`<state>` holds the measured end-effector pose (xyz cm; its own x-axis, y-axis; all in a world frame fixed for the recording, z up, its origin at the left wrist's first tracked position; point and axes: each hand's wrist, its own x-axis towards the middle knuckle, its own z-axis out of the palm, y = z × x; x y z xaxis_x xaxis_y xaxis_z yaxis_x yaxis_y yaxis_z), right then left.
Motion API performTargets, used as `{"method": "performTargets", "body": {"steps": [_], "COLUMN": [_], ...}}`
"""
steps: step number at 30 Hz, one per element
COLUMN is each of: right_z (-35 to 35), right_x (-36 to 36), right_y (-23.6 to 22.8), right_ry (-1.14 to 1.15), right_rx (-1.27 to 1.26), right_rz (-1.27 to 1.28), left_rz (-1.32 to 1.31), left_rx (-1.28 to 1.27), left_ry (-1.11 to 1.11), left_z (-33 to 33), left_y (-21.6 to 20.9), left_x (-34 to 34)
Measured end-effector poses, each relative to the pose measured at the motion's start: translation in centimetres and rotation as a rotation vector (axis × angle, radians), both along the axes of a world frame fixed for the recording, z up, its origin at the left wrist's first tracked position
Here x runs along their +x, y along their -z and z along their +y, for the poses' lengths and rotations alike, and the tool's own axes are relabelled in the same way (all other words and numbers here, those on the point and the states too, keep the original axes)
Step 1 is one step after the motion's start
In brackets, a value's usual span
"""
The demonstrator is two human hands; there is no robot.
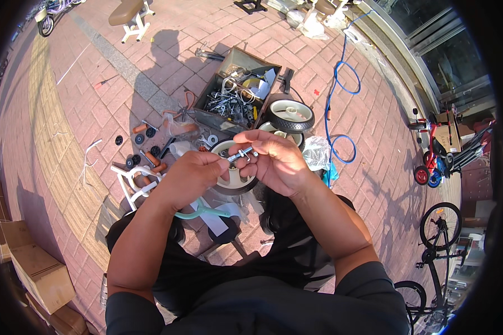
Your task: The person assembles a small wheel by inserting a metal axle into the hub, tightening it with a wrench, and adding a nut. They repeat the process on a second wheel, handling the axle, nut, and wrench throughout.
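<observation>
Over my lap, my left hand (193, 174) pinches one end of a small silver bolt (241, 154) between thumb and fingers. My right hand (279, 163) has its fingers curled around the other end, where small hardware pieces show; their exact kind is too small to tell. Just below the hands lies a cream wheel (237, 183) with a dark tyre, partly covered by them. Another cream wheel (290, 113) with a black treaded tyre rests on a further one beyond my right hand. A light green curved tube (198, 209) lies under my left wrist.
An open metal box (233, 56) full of bolts and tools stands ahead. White tubing (129, 187), orange-brown grips (151, 158) and black caps (139, 138) lie to the left. A blue hose (334, 106) coils at the right, near a bicycle (439, 240). Cardboard boxes (39, 268) stand at the left.
</observation>
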<state>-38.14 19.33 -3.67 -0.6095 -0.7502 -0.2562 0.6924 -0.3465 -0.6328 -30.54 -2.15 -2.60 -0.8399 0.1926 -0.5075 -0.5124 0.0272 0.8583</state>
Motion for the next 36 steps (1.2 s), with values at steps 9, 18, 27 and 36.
{"method": "performTargets", "body": {"steps": [9, 18, 27, 36], "right_z": [0.2, 0.6, 0.1, 0.6], "right_x": [-0.2, -0.4, -0.1, -1.3], "right_y": [-0.7, -0.9, -1.2, -0.9], "right_ry": [-0.022, -0.046, 0.010, -0.021], "right_rx": [0.383, 0.497, 0.416, 0.566], "right_rz": [0.426, 0.499, 0.312, 0.660], "left_rz": [0.035, 0.036, 0.041, 0.032], "left_rx": [0.028, 0.009, 0.040, 0.270], "left_ry": [-0.005, 0.021, -0.005, -0.098], "left_z": [0.2, 0.1, 0.2, -0.3], "left_y": [-0.2, -0.1, 0.0, -0.3], "left_x": [0.2, 0.2, 0.4, 0.4]}}
